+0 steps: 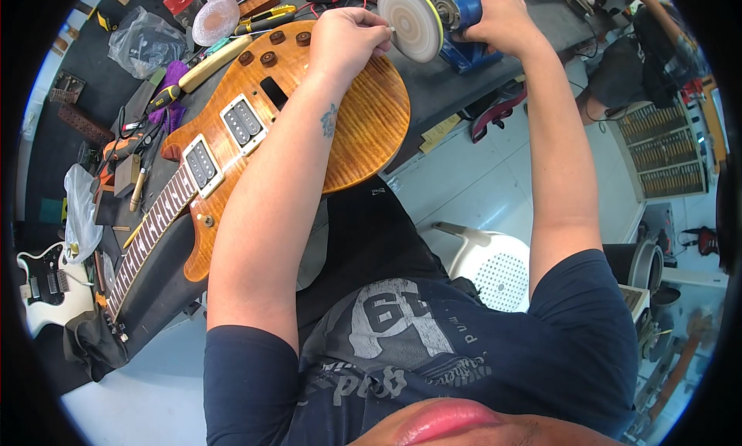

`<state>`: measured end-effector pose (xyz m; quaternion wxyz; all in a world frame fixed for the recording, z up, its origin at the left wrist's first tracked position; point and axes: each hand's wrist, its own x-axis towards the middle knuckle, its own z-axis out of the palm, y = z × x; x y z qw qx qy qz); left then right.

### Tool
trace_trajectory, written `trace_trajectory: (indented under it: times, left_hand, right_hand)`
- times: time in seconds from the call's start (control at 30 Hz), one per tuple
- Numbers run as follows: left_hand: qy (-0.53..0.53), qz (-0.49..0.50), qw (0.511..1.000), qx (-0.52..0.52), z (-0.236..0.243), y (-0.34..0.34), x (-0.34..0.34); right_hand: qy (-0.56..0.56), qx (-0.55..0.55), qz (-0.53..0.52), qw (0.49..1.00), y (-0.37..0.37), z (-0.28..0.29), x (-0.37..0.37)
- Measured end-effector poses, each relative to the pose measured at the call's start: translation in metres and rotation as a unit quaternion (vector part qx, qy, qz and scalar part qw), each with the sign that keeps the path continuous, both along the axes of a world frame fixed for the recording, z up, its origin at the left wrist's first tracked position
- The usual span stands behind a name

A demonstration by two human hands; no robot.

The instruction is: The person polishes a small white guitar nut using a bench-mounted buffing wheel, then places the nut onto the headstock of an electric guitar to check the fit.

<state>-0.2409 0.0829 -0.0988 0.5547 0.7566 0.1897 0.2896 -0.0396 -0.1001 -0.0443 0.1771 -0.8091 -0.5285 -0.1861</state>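
My left hand is closed in a pinch over the body of an amber electric guitar. Its fingertips meet the face of a round pale grinding wheel; a tiny pale bit shows between them, too small to name. My right hand is wrapped around the blue motor housing of the bench grinder that carries the wheel. The guitar lies on the bench with its neck toward the lower left. Two pickups and several brown knobs are on its top.
A dark workbench holds a clear plastic bag, a pale round disc, a wooden-handled tool and pliers. A white guitar is at far left. Below right stand a white plastic stool and another person.
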Motion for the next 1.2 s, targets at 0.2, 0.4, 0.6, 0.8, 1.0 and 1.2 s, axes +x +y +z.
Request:
trace_trajectory:
  times: [0.2,0.4,0.6,0.8,1.0,1.2]
  left_hand:
    - [0.008,-0.003,1.000,0.007,0.0008,-0.0006,-0.0017]
    - [0.009,-0.003,1.000,0.007,0.0018,-0.0030,-0.0015]
    - [0.013,-0.007,1.000,0.021,0.0031,-0.0033,-0.0026]
    - [0.022,-0.003,0.999,0.030,0.0040,-0.0046,-0.0035]
    - [0.016,0.008,1.000,0.024,0.0032,-0.0051,-0.0022]
    - [0.008,0.014,1.000,0.016,0.0000,-0.0012,0.0007]
  right_hand:
    - [0.001,-0.007,-0.004,1.000,0.0009,0.0014,-0.0014]
    - [0.005,-0.006,0.001,1.000,-0.0007,0.0015,-0.0013]
    - [0.003,-0.003,0.001,1.000,0.0004,0.0015,-0.0008]
    - [0.005,-0.002,0.000,1.000,0.0003,0.0019,-0.0028]
    - [0.003,-0.002,-0.003,1.000,-0.0014,0.0021,-0.0047]
    - [0.000,0.009,0.009,1.000,-0.0008,-0.0011,0.0000]
